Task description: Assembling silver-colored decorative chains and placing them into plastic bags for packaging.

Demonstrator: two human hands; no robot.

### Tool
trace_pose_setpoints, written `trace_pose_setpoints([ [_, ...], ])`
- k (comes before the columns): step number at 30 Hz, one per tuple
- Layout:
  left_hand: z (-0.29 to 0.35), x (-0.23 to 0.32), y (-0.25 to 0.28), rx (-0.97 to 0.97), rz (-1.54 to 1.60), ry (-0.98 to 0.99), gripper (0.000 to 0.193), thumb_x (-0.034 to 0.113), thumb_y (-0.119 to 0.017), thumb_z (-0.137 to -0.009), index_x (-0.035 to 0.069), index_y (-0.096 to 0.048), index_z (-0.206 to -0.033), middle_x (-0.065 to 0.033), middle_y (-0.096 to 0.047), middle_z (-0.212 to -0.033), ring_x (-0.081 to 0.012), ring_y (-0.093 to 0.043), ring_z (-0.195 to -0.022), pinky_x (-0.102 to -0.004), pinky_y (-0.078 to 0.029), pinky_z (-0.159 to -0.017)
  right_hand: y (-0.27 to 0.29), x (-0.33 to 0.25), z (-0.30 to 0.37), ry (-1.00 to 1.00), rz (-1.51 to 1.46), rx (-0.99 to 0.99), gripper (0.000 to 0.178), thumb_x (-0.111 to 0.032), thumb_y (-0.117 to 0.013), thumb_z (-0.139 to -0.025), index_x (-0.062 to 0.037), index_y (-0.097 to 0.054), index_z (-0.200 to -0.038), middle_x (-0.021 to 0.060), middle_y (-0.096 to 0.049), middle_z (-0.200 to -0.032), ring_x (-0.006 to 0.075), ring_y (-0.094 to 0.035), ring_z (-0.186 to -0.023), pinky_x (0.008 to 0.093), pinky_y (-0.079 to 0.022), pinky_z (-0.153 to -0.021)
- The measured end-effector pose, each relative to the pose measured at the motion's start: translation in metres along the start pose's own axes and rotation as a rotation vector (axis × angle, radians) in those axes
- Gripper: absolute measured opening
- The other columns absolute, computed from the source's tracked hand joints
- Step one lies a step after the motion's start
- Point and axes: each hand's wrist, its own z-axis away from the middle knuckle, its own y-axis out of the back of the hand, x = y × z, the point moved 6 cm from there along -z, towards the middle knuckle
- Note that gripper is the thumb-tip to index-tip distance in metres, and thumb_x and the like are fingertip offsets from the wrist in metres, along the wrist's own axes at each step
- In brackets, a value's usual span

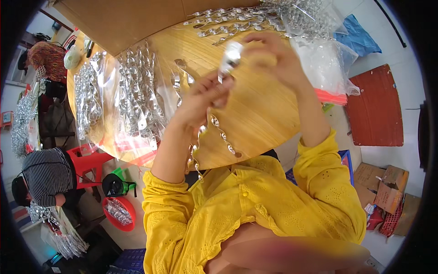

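My left hand (205,96) is closed on a shiny silver twisted metal strip (232,55), whose blurred upper part rises above the fingers. Another twisted length (195,148) shows below that hand and reaches past the table's near edge; whether it is part of the held strip cannot be made out. My right hand (273,57) is raised just right of the strip's upper end, its curled fingers smeared by motion. A loose twisted strip (222,134) lies on the wood between my forearms. More strips (182,68) lie left of my left hand.
Clear bags of silver twists (137,91) cover the left of the round wooden table (269,114). A cardboard box (118,23) stands at the back, with rows of strips (237,20) beside it. Plastic bags (319,59) lie right. Two people work at far left near a red stool (89,166).
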Motion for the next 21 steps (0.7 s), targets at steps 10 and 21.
trace_pose_setpoints([
  [10,-0.012,0.025,0.018,0.093,0.791,-0.116,0.027,0.025,-0.038,-0.088,0.000,-0.044,-0.093,-0.0077,-0.048,-0.075,-0.0081,-0.037,-0.051,-0.0162,-0.034,-0.041,-0.014,0.150,0.033,-0.500,0.361,-0.236,0.015,-0.021,-0.065,-0.069,-0.0093,-0.064,-0.077,0.0025,-0.054,-0.082,0.0188,-0.049,-0.079,0.0267,-0.039,-0.070],
  [21,-0.010,0.015,0.030,-0.066,1.037,-0.108,0.026,0.024,-0.043,-0.086,-0.001,-0.041,-0.089,-0.0065,-0.040,-0.070,-0.0110,-0.035,-0.062,-0.0193,-0.036,-0.046,-0.017,0.055,-0.013,-0.436,-0.797,0.253,0.017,-0.018,-0.045,-0.086,-0.0025,-0.046,-0.093,0.0022,-0.053,-0.085,0.0081,-0.048,-0.075,0.0188,-0.036,-0.065],
])
